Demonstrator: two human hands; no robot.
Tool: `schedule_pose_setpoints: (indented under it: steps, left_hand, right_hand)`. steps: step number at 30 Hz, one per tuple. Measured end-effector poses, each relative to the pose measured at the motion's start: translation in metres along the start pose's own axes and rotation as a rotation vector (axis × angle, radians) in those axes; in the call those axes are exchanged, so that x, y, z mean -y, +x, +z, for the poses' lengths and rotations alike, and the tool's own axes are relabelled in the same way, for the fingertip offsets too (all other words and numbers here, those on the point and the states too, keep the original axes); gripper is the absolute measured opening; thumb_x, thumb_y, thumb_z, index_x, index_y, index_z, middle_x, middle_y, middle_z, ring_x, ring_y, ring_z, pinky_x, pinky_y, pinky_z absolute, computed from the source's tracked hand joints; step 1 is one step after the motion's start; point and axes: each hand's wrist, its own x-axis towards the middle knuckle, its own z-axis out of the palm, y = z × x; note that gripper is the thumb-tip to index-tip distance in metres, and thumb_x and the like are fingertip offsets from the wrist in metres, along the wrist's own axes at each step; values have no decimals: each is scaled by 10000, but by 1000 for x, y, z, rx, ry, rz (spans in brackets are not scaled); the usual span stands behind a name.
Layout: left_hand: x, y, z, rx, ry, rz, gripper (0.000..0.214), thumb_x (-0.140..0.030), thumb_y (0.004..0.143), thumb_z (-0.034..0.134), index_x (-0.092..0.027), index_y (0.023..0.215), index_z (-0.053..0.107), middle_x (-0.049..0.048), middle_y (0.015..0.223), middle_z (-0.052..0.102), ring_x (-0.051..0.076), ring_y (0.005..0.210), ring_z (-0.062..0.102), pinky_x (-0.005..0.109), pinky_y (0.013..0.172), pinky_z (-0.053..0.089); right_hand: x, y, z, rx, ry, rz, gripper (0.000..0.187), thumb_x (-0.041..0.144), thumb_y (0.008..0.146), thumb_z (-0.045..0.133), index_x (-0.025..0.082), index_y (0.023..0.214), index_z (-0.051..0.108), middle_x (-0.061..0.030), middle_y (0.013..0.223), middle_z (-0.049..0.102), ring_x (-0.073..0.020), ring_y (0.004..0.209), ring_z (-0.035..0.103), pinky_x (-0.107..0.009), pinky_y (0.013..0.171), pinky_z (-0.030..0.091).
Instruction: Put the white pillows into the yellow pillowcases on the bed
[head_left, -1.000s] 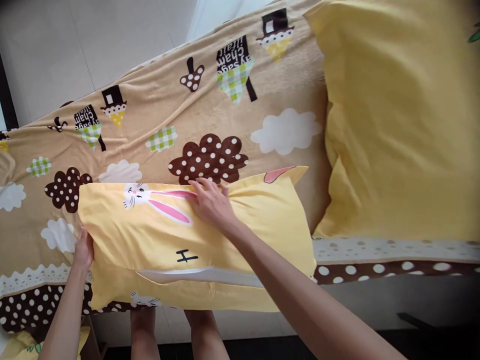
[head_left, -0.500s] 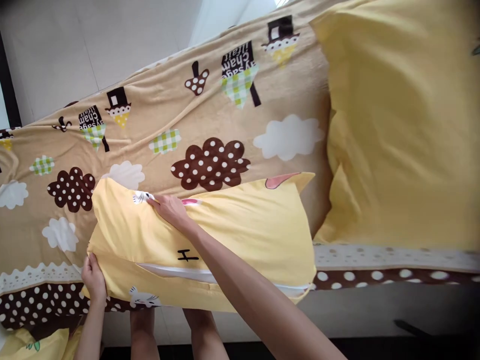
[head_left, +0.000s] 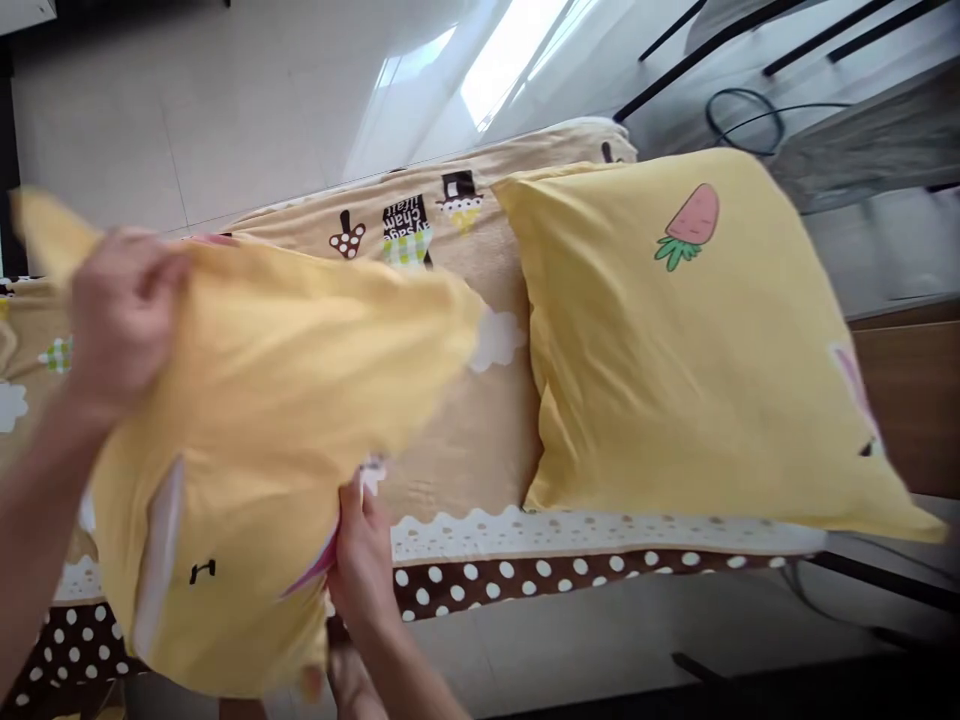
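I hold a yellow pillow (head_left: 270, 400) with a rabbit print up off the bed, turned on end. My left hand (head_left: 124, 310) is closed on its upper corner at the left, blurred by motion. My right hand (head_left: 364, 555) grips its lower right edge beside the pink rabbit ear, fingers pinched on the cloth. A white opening flap (head_left: 157, 560) and a small black letter mark show on the pillow's lower left.
A second yellow pillow (head_left: 697, 350) with a carrot print lies on the bed to the right. The tan bedspread (head_left: 465, 440) with clouds and dotted trees covers the bed. Pale floor tiles, a black cable (head_left: 742, 115) and a wooden panel (head_left: 915, 400) lie beyond.
The pillow lay flat on the bed; both hands have now lifted it and turned it about a quarter turn. The view has swung up and right, showing the second pillow whole.
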Motion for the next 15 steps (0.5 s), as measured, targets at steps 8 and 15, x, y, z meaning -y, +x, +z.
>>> schedule_pose_setpoints:
  steps: [8,15]
  left_hand:
    - [15,-213,114,495,49,-36,695,-460,849,576,-223,1461,348,165,1530,342,314,1381,368,475,1098,286]
    - [50,-275,137,377,179,-140,476,-315,914,454,-179,1370,458,166,1377,535,280,1284,474,434,1060,311]
  right_hand:
    - [-129,27,-119,63,-242,355,599,685,545,708,216,916,683,-81,941,745,-308,864,696,-389,687,512]
    - [-33,65,-134,187,-662,-189,393,578,800,541,205,756,659,-60,664,666,-237,676,614,-377,680,471]
